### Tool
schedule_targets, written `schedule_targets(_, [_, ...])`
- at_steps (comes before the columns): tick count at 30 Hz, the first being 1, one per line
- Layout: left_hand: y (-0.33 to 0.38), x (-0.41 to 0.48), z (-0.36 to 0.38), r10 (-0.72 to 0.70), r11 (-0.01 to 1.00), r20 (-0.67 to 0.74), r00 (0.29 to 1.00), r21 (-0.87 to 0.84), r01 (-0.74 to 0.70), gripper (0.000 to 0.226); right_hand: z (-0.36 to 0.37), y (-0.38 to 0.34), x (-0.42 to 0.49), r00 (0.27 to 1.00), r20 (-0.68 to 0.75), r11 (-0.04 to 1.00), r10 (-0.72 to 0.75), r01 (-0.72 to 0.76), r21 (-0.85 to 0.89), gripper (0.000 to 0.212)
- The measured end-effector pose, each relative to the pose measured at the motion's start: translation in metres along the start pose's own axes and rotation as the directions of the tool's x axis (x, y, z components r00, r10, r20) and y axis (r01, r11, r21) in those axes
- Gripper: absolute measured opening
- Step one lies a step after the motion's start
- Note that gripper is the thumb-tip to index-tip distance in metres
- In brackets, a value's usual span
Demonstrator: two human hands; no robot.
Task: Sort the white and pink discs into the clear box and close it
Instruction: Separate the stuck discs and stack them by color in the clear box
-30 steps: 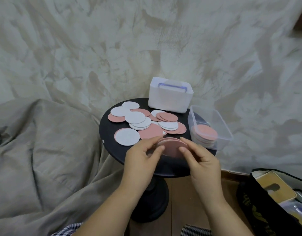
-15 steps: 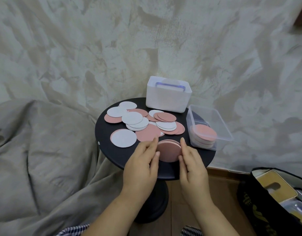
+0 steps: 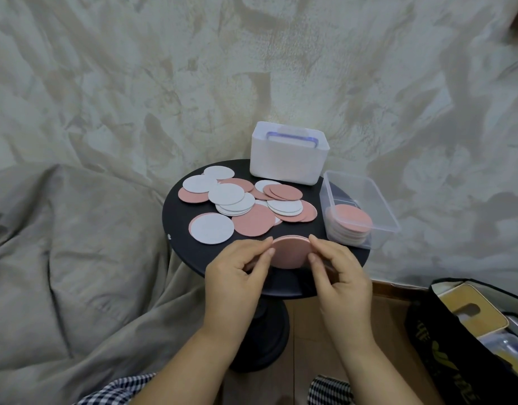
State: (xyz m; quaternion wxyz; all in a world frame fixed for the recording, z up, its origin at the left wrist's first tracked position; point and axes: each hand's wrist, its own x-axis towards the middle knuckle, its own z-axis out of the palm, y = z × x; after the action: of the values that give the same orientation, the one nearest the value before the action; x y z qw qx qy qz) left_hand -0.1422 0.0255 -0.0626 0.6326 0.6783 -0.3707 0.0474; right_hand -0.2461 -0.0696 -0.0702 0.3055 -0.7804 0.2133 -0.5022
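At the near edge of the round counter, a stack of pink discs was pinched between the fingers of the left hand and the right hand; the clear box was found rightward, nearer the right hand.

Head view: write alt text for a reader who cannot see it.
Left hand and right hand pinch a stack of pink discs at a round black table. Loose white and pink discs lie behind; the open clear box holds more.

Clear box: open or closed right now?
Open: the clear box has no lid on, and a pink-topped disc stack sits inside it.
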Motion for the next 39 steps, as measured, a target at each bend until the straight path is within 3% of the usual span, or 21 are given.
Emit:
schedule_targets(6, [0.007,-0.001,-0.002,-0.007,0.999,-0.030,1.000,-0.034,0.006,0.027,-0.001,-0.002,0.003,1.000,-0.012,0.999,-0.011,0.012,0.031,0.038])
schedule_targets(19, [0.007,0.001,0.004,-0.027,0.999,0.022,0.999,-0.019,0.027,0.025,-0.010,0.005,0.005,0.991,0.042,0.985,0.125,-0.129,0.115,0.038])
schedule_targets(27, [0.026,0.021,0.045,-0.016,0.999,0.261,0.965,-0.031,0.025,0.028,-0.071,0.012,0.064,0.946,0.089,0.920,0.312,-0.324,0.218,0.028])
schedule_targets(33, [0.030,0.050,0.085,-0.020,0.999,0.375,0.927,0.053,0.000,0.036,-0.111,0.038,0.116,0.918,0.139,0.922,0.370,-0.382,0.067,0.021])
schedule_targets(39, [0.020,0.067,0.103,0.009,0.986,0.452,0.892,0.147,-0.084,0.046,-0.118,0.052,0.142,0.826,0.268,0.863,0.497,-0.504,-0.046,0.018])
